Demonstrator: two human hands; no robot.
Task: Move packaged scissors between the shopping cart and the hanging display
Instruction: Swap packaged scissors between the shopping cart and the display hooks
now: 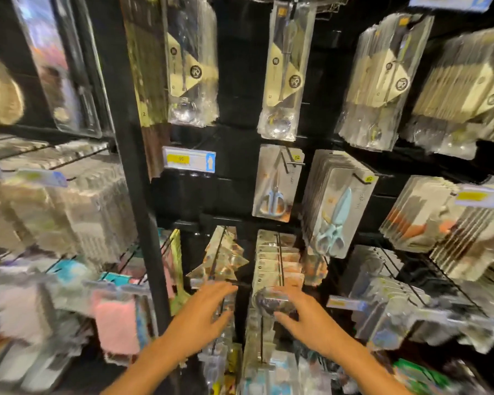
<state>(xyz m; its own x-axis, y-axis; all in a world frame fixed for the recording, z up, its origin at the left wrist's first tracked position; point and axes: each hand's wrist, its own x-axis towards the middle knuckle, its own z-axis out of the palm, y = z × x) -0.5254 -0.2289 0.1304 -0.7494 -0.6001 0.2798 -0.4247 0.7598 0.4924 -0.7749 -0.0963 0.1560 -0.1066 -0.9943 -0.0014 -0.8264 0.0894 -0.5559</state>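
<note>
Left hand [206, 306]: fingers spread, empty, at a lower peg. Right hand [303, 312]: fingers curled around clear blister-packed scissors [271, 302] at the black hanging display's [240, 95] lower row. Cart unseen; hanging apparently unfinished.

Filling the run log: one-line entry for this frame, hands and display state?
phase: at hanging display | left hand: open, reaching at hook | right hand: on front package of lower hook row | cart: not in view | blur: heavy
</note>
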